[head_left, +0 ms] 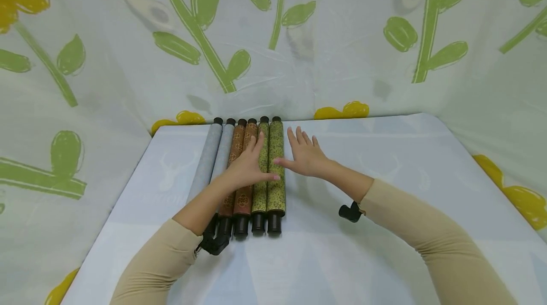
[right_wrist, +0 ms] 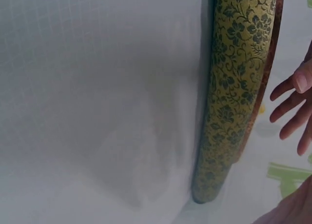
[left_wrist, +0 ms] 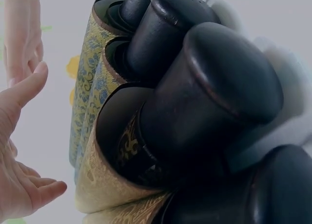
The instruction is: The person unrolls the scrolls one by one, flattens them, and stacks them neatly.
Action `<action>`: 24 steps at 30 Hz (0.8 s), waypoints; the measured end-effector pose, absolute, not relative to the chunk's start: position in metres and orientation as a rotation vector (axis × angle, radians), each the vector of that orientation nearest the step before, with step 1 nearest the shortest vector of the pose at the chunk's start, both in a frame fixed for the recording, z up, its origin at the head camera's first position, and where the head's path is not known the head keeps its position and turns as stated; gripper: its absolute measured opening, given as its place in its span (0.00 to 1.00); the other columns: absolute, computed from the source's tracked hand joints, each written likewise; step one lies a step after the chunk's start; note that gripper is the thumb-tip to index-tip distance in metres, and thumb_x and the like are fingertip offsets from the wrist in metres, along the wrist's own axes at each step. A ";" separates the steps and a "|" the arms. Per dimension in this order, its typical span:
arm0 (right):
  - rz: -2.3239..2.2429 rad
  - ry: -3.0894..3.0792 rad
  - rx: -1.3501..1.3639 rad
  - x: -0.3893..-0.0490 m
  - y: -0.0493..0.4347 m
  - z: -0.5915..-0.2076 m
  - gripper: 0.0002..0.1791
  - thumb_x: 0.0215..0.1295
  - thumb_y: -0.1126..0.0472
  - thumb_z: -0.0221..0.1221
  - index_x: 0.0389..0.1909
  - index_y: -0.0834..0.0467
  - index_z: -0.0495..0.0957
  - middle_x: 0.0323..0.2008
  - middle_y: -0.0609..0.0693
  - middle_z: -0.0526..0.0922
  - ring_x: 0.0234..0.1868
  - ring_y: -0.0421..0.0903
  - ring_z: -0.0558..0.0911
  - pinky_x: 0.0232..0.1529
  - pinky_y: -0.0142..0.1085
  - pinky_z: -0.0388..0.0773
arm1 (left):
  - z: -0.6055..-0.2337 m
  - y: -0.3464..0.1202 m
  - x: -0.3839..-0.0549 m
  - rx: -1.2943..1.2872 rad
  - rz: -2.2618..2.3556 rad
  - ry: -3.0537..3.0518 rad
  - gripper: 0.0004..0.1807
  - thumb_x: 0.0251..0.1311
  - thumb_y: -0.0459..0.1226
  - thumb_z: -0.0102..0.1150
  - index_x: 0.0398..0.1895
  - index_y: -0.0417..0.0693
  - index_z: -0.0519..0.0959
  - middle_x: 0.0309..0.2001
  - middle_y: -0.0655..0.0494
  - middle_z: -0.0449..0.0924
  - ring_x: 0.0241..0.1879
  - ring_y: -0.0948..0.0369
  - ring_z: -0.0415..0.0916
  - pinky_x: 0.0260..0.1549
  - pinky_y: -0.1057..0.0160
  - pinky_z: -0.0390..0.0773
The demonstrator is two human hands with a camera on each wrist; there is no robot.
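Beige sleeves; left hand and right hand spread, empty; six scrolls lie in line, finished, I judge.

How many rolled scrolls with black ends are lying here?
6 in a row: two grey scrolls left, two brown floral scrolls middle, two yellow-green floral scrolls right.

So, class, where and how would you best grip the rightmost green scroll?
Likely round mid-length of the rightmost green scroll, right hand coming from the right: it lies flat, its right flank exposed, while the other green scroll lies close along its left.
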State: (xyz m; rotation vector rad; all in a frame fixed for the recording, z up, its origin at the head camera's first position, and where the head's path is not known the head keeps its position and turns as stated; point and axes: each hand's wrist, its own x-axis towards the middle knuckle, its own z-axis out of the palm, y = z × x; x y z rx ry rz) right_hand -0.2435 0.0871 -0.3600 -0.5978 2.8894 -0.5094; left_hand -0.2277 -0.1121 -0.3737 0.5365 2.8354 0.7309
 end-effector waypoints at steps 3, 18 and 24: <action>-0.573 2.842 -0.579 -0.246 0.085 -0.364 0.56 0.62 0.31 0.49 0.74 0.60 0.31 0.73 0.64 0.31 0.72 0.64 0.42 0.67 0.59 0.48 | -0.377 -0.110 -0.229 0.492 0.763 2.809 0.68 0.45 0.61 0.67 0.74 0.56 0.25 0.74 0.37 0.30 0.67 0.36 0.52 0.52 0.39 0.69; -0.739 2.695 -0.488 -0.261 0.068 -0.386 0.54 0.63 0.39 0.56 0.75 0.58 0.32 0.72 0.68 0.40 0.68 0.67 0.57 0.56 0.56 0.68 | -0.383 -0.099 -0.240 0.305 0.924 2.592 0.63 0.49 0.50 0.70 0.75 0.41 0.33 0.72 0.31 0.37 0.71 0.39 0.41 0.62 0.39 0.57; -0.813 2.653 -0.501 -0.267 0.063 -0.396 0.56 0.61 0.44 0.61 0.75 0.59 0.34 0.68 0.72 0.54 0.64 0.63 0.65 0.56 0.52 0.70 | -0.381 -0.098 -0.242 0.302 0.850 2.569 0.61 0.47 0.48 0.72 0.74 0.39 0.39 0.72 0.32 0.40 0.71 0.40 0.43 0.61 0.41 0.60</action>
